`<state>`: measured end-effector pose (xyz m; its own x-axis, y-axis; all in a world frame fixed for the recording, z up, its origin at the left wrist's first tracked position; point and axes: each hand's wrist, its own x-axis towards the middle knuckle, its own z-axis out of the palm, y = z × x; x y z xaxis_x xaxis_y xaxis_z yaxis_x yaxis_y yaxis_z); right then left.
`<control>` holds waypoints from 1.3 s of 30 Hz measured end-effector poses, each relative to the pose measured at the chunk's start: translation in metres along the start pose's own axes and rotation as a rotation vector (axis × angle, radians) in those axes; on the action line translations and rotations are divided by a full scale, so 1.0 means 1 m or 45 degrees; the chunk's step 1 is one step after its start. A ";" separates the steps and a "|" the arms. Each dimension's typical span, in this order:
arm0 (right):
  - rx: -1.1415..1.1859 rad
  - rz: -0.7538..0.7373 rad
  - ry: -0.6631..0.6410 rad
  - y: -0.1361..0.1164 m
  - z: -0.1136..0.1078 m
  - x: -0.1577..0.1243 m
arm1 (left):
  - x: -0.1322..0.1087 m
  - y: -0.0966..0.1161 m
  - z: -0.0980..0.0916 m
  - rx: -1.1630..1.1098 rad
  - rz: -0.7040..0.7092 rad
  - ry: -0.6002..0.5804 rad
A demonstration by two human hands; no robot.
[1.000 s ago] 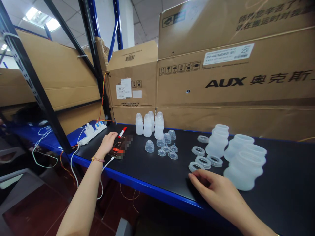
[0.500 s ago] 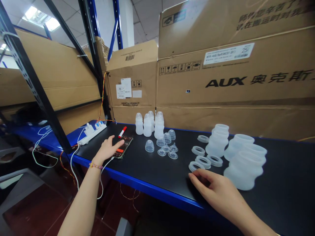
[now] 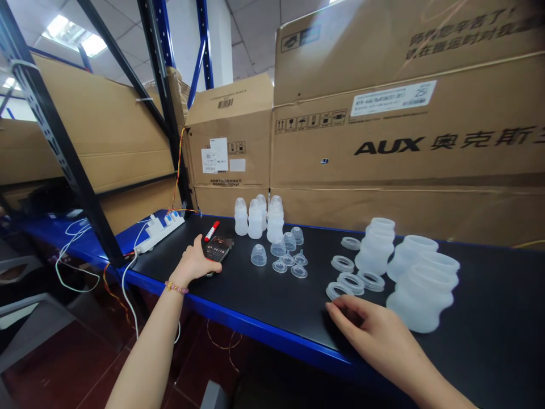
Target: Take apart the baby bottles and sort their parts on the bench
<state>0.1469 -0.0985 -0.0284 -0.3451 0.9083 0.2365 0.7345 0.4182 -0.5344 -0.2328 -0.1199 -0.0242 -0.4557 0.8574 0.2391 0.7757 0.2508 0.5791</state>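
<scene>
My left hand lies over the near end of a phone, thumb and fingers spread around its edges. My right hand rests at the table's front, fingers curled together, beside several clear rings; whether anything is between the fingertips is hidden. Wide-mouthed translucent bottles stand to the right of the rings. Several capped bottles stand upright at the back middle. In front of them are clear dome caps and small clear nipples. A red marker lies behind the phone.
A white power strip with plugs and cables lies at the table's left end, next to a black metal post. Large cardboard boxes form a wall behind the black tabletop, which has a blue front edge.
My left hand has shifted down and right over the phone, its thumb now at the near edge. The phone screen shows a large time display. My right hand has barely moved.
</scene>
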 end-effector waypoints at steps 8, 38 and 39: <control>-0.009 0.018 -0.010 -0.001 0.001 0.001 | -0.019 0.023 -0.002 -0.059 -0.045 0.217; -0.034 0.000 -0.003 -0.002 0.000 -0.004 | -0.007 0.006 0.000 -1.224 -0.128 0.076; -0.036 -0.001 -0.003 -0.003 0.000 -0.004 | -0.008 0.005 -0.001 -1.243 -0.133 0.055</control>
<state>0.1467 -0.1035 -0.0279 -0.3471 0.9078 0.2354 0.7502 0.4194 -0.5112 -0.2254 -0.1253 -0.0225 -0.5321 0.8301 0.1670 0.0375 -0.1740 0.9840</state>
